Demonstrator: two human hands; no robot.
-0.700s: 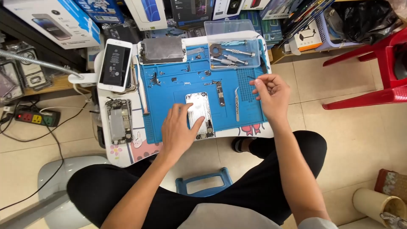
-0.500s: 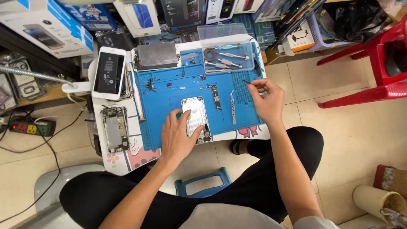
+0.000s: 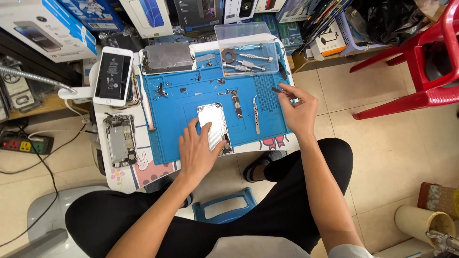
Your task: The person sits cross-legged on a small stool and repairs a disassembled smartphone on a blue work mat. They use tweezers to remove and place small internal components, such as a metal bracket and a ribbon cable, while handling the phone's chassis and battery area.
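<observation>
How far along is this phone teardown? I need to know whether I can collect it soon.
Done: the silver phone shell lies opened on the blue mat, with a circuit board, loose small parts and tweezers around it. In hand: the left hand steadies the shell, while the right hand pinches a small dark part. Left: everything is still apart, so probably a fair way to go.

Left hand (image 3: 200, 149) flat, right hand (image 3: 297, 109) pinching.
</observation>
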